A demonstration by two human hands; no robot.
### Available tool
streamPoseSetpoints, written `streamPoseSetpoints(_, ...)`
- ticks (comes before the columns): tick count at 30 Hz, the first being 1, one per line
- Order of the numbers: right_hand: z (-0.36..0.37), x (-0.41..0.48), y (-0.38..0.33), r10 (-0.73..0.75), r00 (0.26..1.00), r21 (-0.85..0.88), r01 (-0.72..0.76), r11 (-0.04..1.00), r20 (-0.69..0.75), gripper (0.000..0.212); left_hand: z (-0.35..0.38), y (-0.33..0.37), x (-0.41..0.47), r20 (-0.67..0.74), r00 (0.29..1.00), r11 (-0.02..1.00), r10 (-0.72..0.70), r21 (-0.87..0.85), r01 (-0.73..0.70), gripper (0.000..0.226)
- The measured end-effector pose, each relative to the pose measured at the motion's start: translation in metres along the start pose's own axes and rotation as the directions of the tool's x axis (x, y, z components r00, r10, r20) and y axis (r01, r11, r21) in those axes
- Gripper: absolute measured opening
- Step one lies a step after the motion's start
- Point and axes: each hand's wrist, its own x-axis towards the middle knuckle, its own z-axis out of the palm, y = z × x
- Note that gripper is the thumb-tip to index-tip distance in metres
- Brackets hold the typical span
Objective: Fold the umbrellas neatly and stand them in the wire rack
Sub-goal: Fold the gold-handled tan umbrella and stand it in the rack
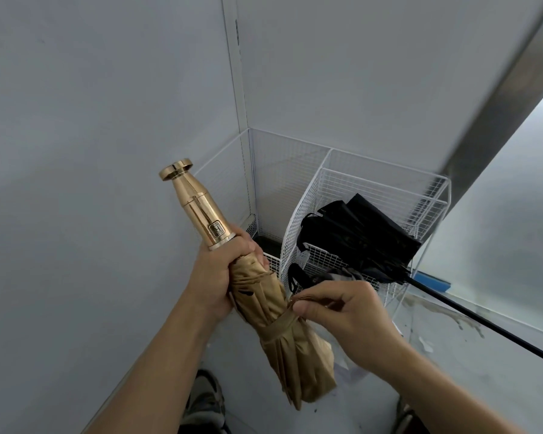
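The person's left hand [220, 270] is gripping a folded tan-gold umbrella [282, 355] in front of the white wire rack [386, 180], fingers curled tight round the top of the gathered canopy just below the shiny gold handle [201, 211], which is pointing up and away to the left of the rack. The right hand [348, 311] is pinching the end of the tan closure strap [279, 327] between thumb and forefinger, the strap lying wrapped round the canopy's middle. A loosely bundled black umbrella [358, 236] is lying tilted inside the rack, its thin black shaft [483, 321] sticking out past the rack's right side. A shoe [204, 402] is showing on the floor, well in front of the rack.
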Motion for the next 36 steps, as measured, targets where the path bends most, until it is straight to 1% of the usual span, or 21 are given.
streamPoseSetpoints(2, 0.0, 0.001, -0.004, 0.058, 0.998, 0.131, -0.061, 0.99, 0.028, 0.009, -0.002, -0.001, -0.002, 0.052, 0.998, 0.999, -0.019, -0.042, 0.021, 0.017)
streamPoseSetpoints(5, 0.0, 0.005, -0.006, 0.133, 0.988, 0.243, -0.148, 0.959, 0.078, 0.012, -0.002, 0.001, -0.003, 0.101, 0.994, 0.997, -0.029, -0.072, 0.037, 0.012)
streamPoseSetpoints(9, 0.005, 0.009, 0.002, 0.267, 0.946, 0.326, -0.315, 0.892, 0.184, 0.019, -0.001, 0.002, -0.004, 0.142, 0.989, 0.989, -0.032, -0.141, 0.053, 0.013)
streamPoseSetpoints(13, 0.009, 0.01, 0.009, 0.335, 0.899, 0.389, -0.427, 0.817, 0.283, 0.025, -0.002, 0.005, -0.005, 0.162, 0.986, 0.982, -0.029, -0.178, 0.058, 0.012)
streamPoseSetpoints(15, 0.01, 0.01, 0.011, 0.347, 0.874, 0.397, -0.468, 0.789, 0.341, 0.028, -0.002, 0.006, -0.006, 0.18, 0.983, 0.98, -0.025, -0.191, 0.06, 0.013)
streamPoseSetpoints(17, 0.011, 0.01, 0.012, 0.35, 0.838, 0.42, -0.52, 0.744, 0.417, 0.024, -0.002, 0.006, -0.006, 0.204, 0.979, 0.977, -0.021, -0.206, 0.063, 0.016)
streamPoseSetpoints(18, 0.011, 0.011, 0.014, 0.343, 0.814, 0.443, -0.552, 0.706, 0.468, 0.027, -0.002, 0.006, -0.005, 0.222, 0.975, 0.974, -0.019, -0.216, 0.068, 0.021)
streamPoseSetpoints(20, 0.01, 0.011, 0.016, 0.294, 0.762, 0.477, -0.607, 0.636, 0.578, 0.044, -0.002, 0.006, -0.004, 0.254, 0.967, 0.967, -0.018, -0.24, 0.081, 0.03)
streamPoseSetpoints(21, 0.011, 0.01, 0.017, 0.26, 0.741, 0.477, -0.618, 0.625, 0.619, 0.047, -0.002, 0.006, -0.004, 0.258, 0.966, 0.966, -0.014, -0.246, 0.08, 0.03)
streamPoseSetpoints(22, 0.011, 0.01, 0.017, 0.233, 0.729, 0.475, -0.619, 0.625, 0.644, 0.045, -0.002, 0.006, -0.004, 0.258, 0.966, 0.967, -0.011, -0.245, 0.076, 0.028)
streamPoseSetpoints(25, 0.013, 0.009, 0.021, 0.215, 0.728, 0.499, -0.624, 0.601, 0.651, 0.04, -0.001, 0.006, -0.004, 0.23, 0.973, 0.969, -0.011, -0.237, 0.067, 0.012)
streamPoseSetpoints(26, 0.015, 0.009, 0.022, 0.217, 0.727, 0.51, -0.631, 0.584, 0.651, 0.045, -0.001, 0.007, -0.005, 0.229, 0.973, 0.969, -0.015, -0.237, 0.071, 0.011)
streamPoseSetpoints(28, 0.016, 0.01, 0.023, 0.229, 0.721, 0.52, -0.648, 0.557, 0.654, 0.063, 0.0, 0.006, -0.006, 0.239, 0.971, 0.968, -0.021, -0.239, 0.08, 0.013)
streamPoseSetpoints(29, 0.016, 0.01, 0.023, 0.236, 0.72, 0.519, -0.652, 0.553, 0.653, 0.074, 0.0, 0.006, -0.006, 0.243, 0.97, 0.968, -0.021, -0.238, 0.08, 0.012)
streamPoseSetpoints(31, 0.017, 0.01, 0.022, 0.25, 0.721, 0.516, -0.654, 0.554, 0.646, 0.087, 0.0, 0.006, -0.006, 0.254, 0.967, 0.967, -0.019, -0.24, 0.082, 0.012)
streamPoseSetpoints(34, 0.019, 0.01, 0.02, 0.262, 0.734, 0.524, -0.645, 0.556, 0.626, 0.097, -0.001, 0.005, -0.005, 0.273, 0.962, 0.963, -0.02, -0.255, 0.092, 0.027)
streamPoseSetpoints(36, 0.021, 0.009, 0.02, 0.262, 0.74, 0.527, -0.639, 0.56, 0.619, 0.1, -0.001, 0.005, -0.006, 0.252, 0.967, 0.96, -0.042, -0.259, 0.11, 0.028)
